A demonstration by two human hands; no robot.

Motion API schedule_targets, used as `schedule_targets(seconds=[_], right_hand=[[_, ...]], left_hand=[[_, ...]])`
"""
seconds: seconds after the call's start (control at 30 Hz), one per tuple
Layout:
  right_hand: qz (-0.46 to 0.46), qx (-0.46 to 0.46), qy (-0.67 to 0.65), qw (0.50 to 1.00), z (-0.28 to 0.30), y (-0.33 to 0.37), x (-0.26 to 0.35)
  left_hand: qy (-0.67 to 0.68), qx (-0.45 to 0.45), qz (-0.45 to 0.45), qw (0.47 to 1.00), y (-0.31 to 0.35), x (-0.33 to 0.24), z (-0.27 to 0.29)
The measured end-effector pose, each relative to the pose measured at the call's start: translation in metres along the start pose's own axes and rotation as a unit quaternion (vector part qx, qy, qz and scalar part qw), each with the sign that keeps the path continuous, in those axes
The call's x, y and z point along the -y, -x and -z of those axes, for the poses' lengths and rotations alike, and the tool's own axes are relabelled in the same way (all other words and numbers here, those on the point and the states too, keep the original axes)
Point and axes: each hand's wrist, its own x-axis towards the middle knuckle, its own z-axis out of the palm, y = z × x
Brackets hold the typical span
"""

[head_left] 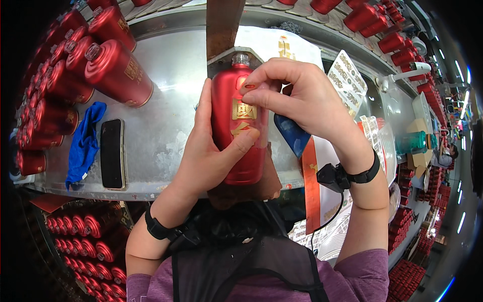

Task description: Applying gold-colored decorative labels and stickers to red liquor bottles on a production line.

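A red glass bottle [245, 168] with a clear stopper and gold characters lies on its back in front of me, neck pointing away, against a dark rest [224, 65]. My left hand [211, 156] is closed round its left side, thumb on the front beside the lowest gold character. Over the upper front, thumb and forefinger of my right hand [307, 95] pinch a small red-and-gold oval label [249, 86] at the bottle's surface. From under that palm sticks out a blue flat piece like a scraper [292, 135]; its upper part is hidden by the hand.
Many red bottles [118, 73] crowd the left of the metal bench [166, 95]. Nearer lie a blue cloth [86, 143] and a phone [112, 153]. Label sheets [347, 83] spread on the right, beside a teal container [411, 142]. More red bottles [100, 226] are stacked below the bench.
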Motion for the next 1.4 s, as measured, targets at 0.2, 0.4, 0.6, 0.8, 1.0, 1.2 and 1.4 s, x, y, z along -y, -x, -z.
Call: schedule_targets(seconds=[0.2, 0.4, 0.6, 0.8, 1.0, 1.2, 1.4], right_hand=[[0.001, 0.000, -0.009, 1.000, 0.000, -0.001, -0.002], [0.011, -0.006, -0.019, 1.000, -0.001, -0.001, -0.002], [-0.008, -0.015, -0.032, 0.999, -0.002, 0.002, 0.006], [0.016, -0.019, -0.028, 0.999, -0.002, 0.001, 0.002], [0.017, -0.023, -0.029, 0.999, -0.002, 0.000, 0.001], [0.038, -0.059, 0.003, 0.998, -0.007, 0.004, 0.000], [-0.015, -0.130, -0.060, 0.990, -0.006, 0.010, -0.016]], left_hand=[[-0.031, -0.006, -0.008, 0.999, -0.002, 0.006, 0.000], [-0.015, -0.013, 0.003, 1.000, -0.002, 0.004, 0.002], [0.054, -0.020, 0.029, 0.998, -0.006, -0.006, 0.003], [0.074, -0.027, 0.035, 0.996, -0.011, -0.006, 0.002], [0.086, -0.023, 0.038, 0.995, -0.012, -0.007, 0.001], [0.073, -0.034, 0.042, 0.996, -0.016, -0.010, 0.003], [0.067, -0.037, 0.077, 0.994, -0.022, -0.013, 0.004]])
